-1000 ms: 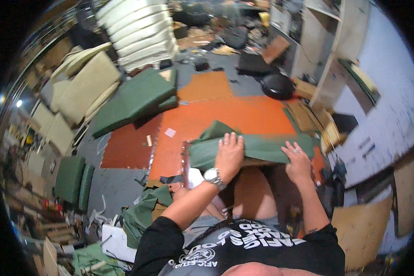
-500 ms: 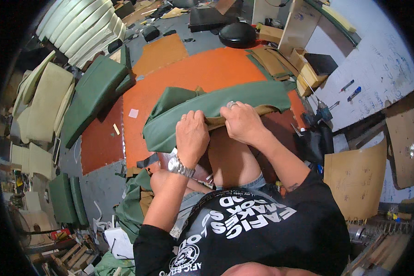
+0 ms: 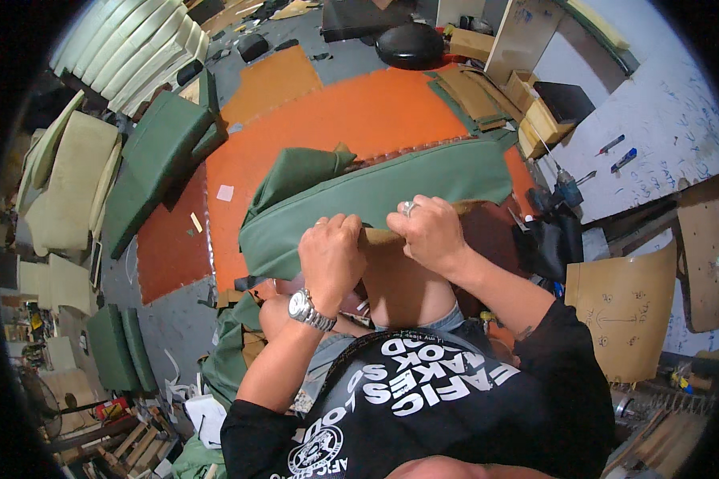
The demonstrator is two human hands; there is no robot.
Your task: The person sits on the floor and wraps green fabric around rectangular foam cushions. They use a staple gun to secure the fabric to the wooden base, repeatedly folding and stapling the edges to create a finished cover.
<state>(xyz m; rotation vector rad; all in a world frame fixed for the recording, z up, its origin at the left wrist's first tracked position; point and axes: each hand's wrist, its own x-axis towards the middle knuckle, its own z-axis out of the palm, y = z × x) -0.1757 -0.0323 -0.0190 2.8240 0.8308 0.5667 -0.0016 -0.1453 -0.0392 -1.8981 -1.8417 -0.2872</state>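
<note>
A long piece of green upholstery material [image 3: 375,184] with a brown underside [image 3: 387,237] lies folded across my lap, above my bare legs. My left hand [image 3: 331,259], with a steel watch on the wrist, has its fingers curled over the near edge. To its right, my right hand [image 3: 430,231], wearing a ring, pinches that same edge, where the brown layer shows between the two hands. Both thumbs are mostly hidden. A loose folded flap of the green material sticks up at the far left end.
Orange mats [image 3: 280,120] cover the floor ahead. Green cushions [image 3: 156,152] and cream padded pieces [image 3: 76,180] lie at the left. A drill [image 3: 566,190] and markers [image 3: 625,160] are at the right, near a black round cushion [image 3: 407,45] and brown sheets [image 3: 471,100].
My right hand has moved left from the far end of the material to beside my left hand, and both now curl over the edge. The view has shifted downward.
</note>
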